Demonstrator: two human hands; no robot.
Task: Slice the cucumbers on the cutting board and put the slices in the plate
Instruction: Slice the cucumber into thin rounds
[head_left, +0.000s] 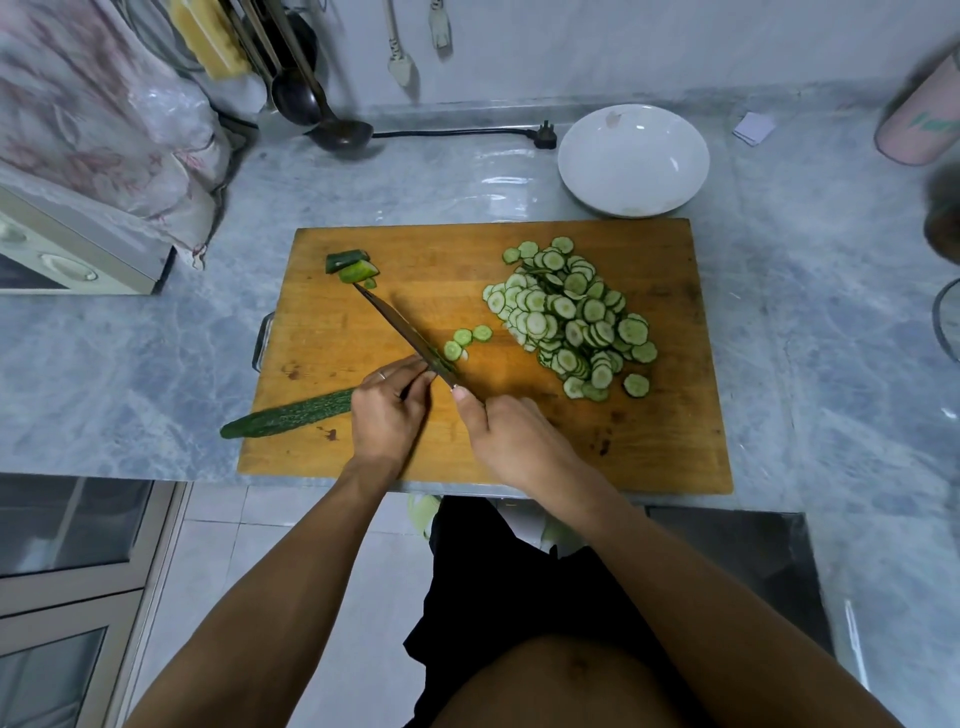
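- Your cutting board (519, 249) is orange-brown wood.
- Your cucumber (291, 415) is dark green; the slices (571, 317) pale, green-rimmed.
- Your plate (634, 161) is white.
- Your counter (130, 353) is grey-blue marbled.

I see the wooden cutting board (649, 415) on the surface, a dark green cucumber (291, 414) lying across its left edge. A big heap of slices (571, 317) sits at its right; behind it, the white plate (633, 160) holds none.
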